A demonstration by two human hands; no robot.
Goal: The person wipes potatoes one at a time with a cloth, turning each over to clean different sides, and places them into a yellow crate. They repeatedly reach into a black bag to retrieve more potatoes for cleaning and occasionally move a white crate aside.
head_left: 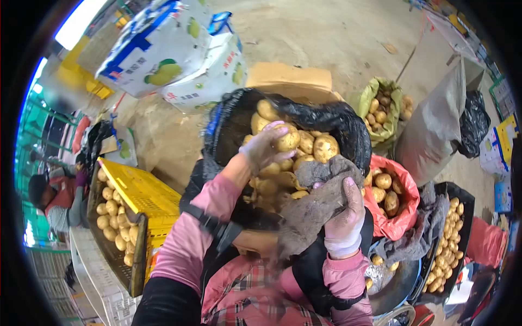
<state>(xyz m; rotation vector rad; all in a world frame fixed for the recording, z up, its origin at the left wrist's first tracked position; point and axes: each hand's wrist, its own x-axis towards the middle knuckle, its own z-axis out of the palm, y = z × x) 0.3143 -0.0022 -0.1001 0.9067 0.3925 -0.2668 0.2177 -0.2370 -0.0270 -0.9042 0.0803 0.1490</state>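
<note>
My left hand (265,148), in a dusty glove, is closed on a yellow potato (288,139) at the top of a black bag (348,125) full of potatoes. My right hand (346,220), also gloved, grips a grey-brown dirty cloth (315,204) that hangs just in front of the bag's opening. The bag sits close against my chest, with pink sleeves and black arm covers on both arms.
A red bag (405,217) of potatoes and a black crate (451,239) of small ones lie to the right. A yellow crate (144,195) and a dark tray of potatoes (111,223) stand left, beside a seated person (54,201). Green bag (383,108) and printed boxes (163,49) lie farther back.
</note>
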